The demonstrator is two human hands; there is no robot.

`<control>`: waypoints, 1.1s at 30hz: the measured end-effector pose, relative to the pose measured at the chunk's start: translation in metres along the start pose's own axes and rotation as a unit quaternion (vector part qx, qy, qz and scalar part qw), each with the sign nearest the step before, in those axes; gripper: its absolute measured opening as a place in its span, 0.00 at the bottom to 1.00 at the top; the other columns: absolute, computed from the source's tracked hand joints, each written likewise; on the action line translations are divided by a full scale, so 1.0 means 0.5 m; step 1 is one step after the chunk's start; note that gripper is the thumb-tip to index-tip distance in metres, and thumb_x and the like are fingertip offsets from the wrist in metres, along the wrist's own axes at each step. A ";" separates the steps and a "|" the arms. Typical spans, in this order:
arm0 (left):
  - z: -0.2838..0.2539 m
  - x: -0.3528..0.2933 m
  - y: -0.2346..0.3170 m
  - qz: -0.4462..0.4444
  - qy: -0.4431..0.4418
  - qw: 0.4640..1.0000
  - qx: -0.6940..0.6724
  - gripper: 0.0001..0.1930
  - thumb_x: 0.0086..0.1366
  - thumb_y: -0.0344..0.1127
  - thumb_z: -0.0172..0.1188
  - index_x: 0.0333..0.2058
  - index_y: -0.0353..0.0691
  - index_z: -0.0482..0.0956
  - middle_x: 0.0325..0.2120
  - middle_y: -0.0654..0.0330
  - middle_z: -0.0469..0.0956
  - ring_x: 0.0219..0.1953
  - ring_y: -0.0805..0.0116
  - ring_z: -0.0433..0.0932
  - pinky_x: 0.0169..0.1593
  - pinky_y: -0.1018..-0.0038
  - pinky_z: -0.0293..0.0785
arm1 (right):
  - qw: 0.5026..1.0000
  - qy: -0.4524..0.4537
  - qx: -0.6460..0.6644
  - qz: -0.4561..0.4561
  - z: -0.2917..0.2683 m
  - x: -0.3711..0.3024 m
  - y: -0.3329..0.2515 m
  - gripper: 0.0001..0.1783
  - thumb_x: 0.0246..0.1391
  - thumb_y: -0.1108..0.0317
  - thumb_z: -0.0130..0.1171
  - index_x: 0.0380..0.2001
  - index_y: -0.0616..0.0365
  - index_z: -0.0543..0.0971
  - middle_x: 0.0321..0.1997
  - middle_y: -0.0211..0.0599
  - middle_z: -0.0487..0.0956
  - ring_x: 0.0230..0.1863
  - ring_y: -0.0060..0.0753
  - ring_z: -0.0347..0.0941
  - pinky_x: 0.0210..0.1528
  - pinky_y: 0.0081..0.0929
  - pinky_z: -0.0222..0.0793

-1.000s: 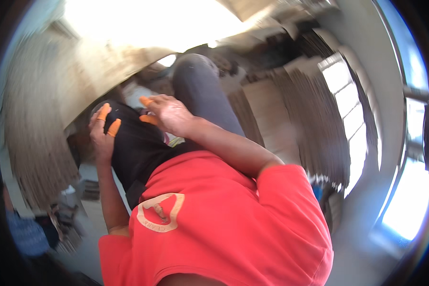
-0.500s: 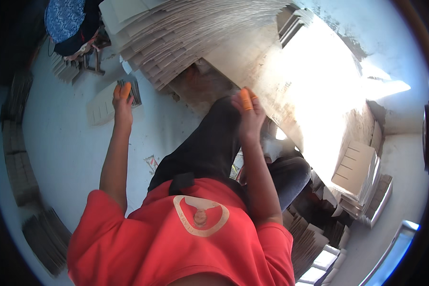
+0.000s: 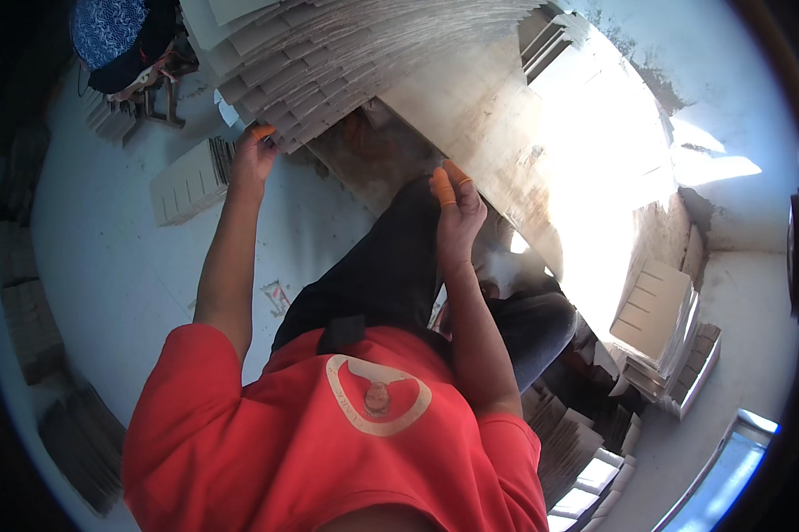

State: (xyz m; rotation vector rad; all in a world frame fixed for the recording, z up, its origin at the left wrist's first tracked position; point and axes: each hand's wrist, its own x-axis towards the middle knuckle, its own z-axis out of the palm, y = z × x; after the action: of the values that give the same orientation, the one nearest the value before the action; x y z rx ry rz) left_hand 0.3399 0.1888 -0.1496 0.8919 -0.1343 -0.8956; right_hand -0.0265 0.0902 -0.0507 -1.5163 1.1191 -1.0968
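My left hand (image 3: 255, 158) reaches to the lower left corner of a large fanned stack of grey-brown cardboard sheets (image 3: 329, 75). Its fingers close at the edge of a sheet there, with an orange finger cover on one fingertip; part of the grip is hidden. Above my dark-trousered knee is my right hand (image 3: 460, 217), beside the edge of a pale board table (image 3: 453, 106). Orange covers sit on its thumb and a finger. The fingers are curled together, and nothing shows in them.
Slotted cardboard pieces (image 3: 187, 184) stand in a bundle on the pale floor at left. Another stack (image 3: 652, 306) stands at right, by the sunlit table. More stacks (image 3: 85, 448) line the left wall. A blue patterned cloth (image 3: 109, 31) lies at far left.
My left hand has moved right and up, from beside the slotted bundle to the fanned stack's corner. My right hand has shifted slightly, its fingers turning upward.
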 end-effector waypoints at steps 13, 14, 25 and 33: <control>0.109 -0.010 -0.026 0.030 0.200 0.979 -0.010 0.34 0.53 0.20 0.60 0.59 0.40 0.61 0.55 0.57 0.68 0.56 0.57 0.68 0.58 0.57 0.70 | 0.955 -0.053 0.224 0.187 -0.027 0.079 -0.033 0.27 0.54 0.61 0.59 0.54 0.67 0.71 0.48 0.43 0.75 0.40 0.31 0.74 0.32 0.22 0.76; 0.106 -0.026 -0.025 0.031 0.178 0.984 -0.012 0.34 0.52 0.20 0.60 0.59 0.40 0.61 0.55 0.56 0.67 0.56 0.57 0.67 0.58 0.57 0.70 | 0.953 -0.054 0.224 0.196 -0.018 0.088 -0.033 0.27 0.55 0.61 0.57 0.55 0.65 0.70 0.47 0.41 0.74 0.39 0.30 0.74 0.31 0.22 0.75; 0.080 -0.264 0.066 0.063 0.122 0.987 0.083 0.36 0.56 0.33 0.65 0.61 0.38 0.57 0.56 0.57 0.65 0.56 0.60 0.68 0.58 0.61 0.70 | 0.800 -0.054 0.409 0.436 0.179 0.118 0.158 0.23 0.59 0.42 0.49 0.53 0.39 0.72 0.23 0.20 0.63 0.27 0.19 0.61 0.28 0.29 0.60; 0.018 -0.461 0.145 0.043 0.138 0.982 0.118 0.32 0.67 0.46 0.52 0.64 0.42 0.52 0.60 0.52 0.60 0.59 0.58 0.64 0.60 0.58 0.67 | 0.735 -0.139 0.563 0.352 0.249 0.120 0.110 0.44 0.55 0.34 0.47 0.63 0.57 0.60 0.60 0.44 0.65 0.58 0.48 0.64 0.58 0.50 0.61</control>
State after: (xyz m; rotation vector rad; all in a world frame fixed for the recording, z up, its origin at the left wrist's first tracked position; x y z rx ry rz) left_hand 0.2327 0.3725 -0.0344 1.2141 -0.0376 -0.6760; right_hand 0.0976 0.0433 -0.1183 -0.1947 0.4878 -0.6923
